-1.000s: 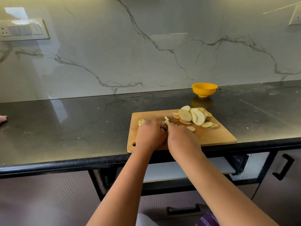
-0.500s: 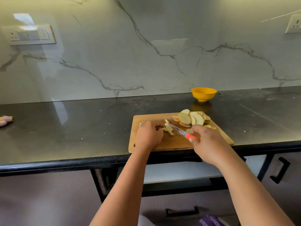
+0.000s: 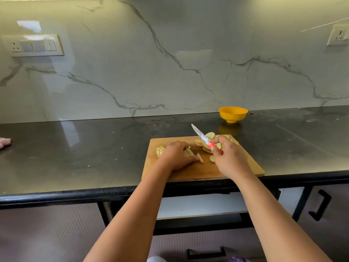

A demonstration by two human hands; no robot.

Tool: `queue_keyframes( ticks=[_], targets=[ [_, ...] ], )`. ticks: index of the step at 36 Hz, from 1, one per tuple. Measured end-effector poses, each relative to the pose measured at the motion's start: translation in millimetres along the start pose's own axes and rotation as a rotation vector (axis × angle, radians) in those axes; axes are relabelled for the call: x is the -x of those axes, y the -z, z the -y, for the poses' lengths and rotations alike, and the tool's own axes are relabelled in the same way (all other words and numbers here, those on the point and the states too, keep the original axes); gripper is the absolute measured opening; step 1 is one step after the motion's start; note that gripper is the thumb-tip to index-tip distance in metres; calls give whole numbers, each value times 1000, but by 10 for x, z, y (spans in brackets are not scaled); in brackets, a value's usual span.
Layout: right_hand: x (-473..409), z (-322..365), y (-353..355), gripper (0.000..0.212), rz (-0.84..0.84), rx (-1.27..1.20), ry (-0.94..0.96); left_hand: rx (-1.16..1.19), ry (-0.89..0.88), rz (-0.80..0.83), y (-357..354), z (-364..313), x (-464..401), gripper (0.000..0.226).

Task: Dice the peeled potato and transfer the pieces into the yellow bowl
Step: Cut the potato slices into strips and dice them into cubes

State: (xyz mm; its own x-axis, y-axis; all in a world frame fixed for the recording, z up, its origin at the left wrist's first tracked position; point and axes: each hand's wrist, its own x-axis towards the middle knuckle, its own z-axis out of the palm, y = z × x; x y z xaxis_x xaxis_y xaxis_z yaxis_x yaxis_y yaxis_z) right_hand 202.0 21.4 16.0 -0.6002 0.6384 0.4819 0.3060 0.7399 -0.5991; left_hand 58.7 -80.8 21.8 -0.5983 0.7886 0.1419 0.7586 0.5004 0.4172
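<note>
Dark counter (image 3: 94,148) carries board (image 3: 236,171), centre frame. I see right hand (image 3: 231,157) gripping knife (image 3: 201,136); left hand (image 3: 176,156) presses flat on sticks (image 3: 200,157). Slices (image 3: 209,136) look light, stiff, probably slippery; I'd pinch their edges. Bowl (image 3: 233,114) sits beyond.

Soft, warm kitchen light with a glossy sheen

Light falls from above; the marble wall (image 3: 170,63) shows pale window glare at far left, the dark counter (image 3: 75,148) mirrors it and the yellow bowl (image 3: 233,114). Shadows are faint. Wide-angle bending curves the edges; detail is slightly soft throughout.
</note>
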Motion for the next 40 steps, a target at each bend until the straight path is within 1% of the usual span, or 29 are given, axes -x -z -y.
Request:
queue_keyframes(
  ticks=[2,4,7,9,11,12,13,15,18,20,23,25,27,32,36,40],
  targets=[
    [-19,-43,-45,15,-43,-23,26,-6,3,-8,-4,-1,-26,57],
    [-23,-95,-96,14,-84,-49,47,1,3,-8,1,-4,-40,57],
    [6,-137,-154,15,-143,-93,70,17,3,49,3,-20,-71,66],
    [22,-140,-170,16,-174,-102,83,12,-4,88,-10,-44,-84,76],
    [28,-146,-178,17,-185,-93,89,8,-5,95,-27,-66,-94,86],
    [30,-155,-181,17,-187,-90,91,-7,-10,89,-37,-79,-93,86],
    [32,-162,-184,17,-190,-91,92,-33,-17,74,-41,-97,-86,81],
    [40,-181,-189,16,-193,-93,102,-68,-38,33,-43,-121,-91,66],
    [36,-204,-195,17,-186,-93,112,-43,-25,21,-45,-122,-115,47],
    [23,-214,-195,17,-181,-97,102,-32,-9,32,-52,-101,-135,45],
    [14,-216,-191,18,-174,-95,96,-81,-19,80,-59,-105,-158,50],
    [12,-223,-196,18,-168,-93,100,-126,-21,132,-62,-116,-170,47],
    [11,-231,-200,18,-167,-82,101,-133,-19,148,-62,-125,-173,44],
    [16,-231,-191,18,-159,-103,100,-131,-14,38,-62,-108,-194,42],
    [19,-220,-188,18,-162,-99,105,-92,33,-60,-104,-92,-212,43],
    [25,-218,-182,18,-162,-102,101,-114,68,-81,-139,-132,-204,53]
  ],
)
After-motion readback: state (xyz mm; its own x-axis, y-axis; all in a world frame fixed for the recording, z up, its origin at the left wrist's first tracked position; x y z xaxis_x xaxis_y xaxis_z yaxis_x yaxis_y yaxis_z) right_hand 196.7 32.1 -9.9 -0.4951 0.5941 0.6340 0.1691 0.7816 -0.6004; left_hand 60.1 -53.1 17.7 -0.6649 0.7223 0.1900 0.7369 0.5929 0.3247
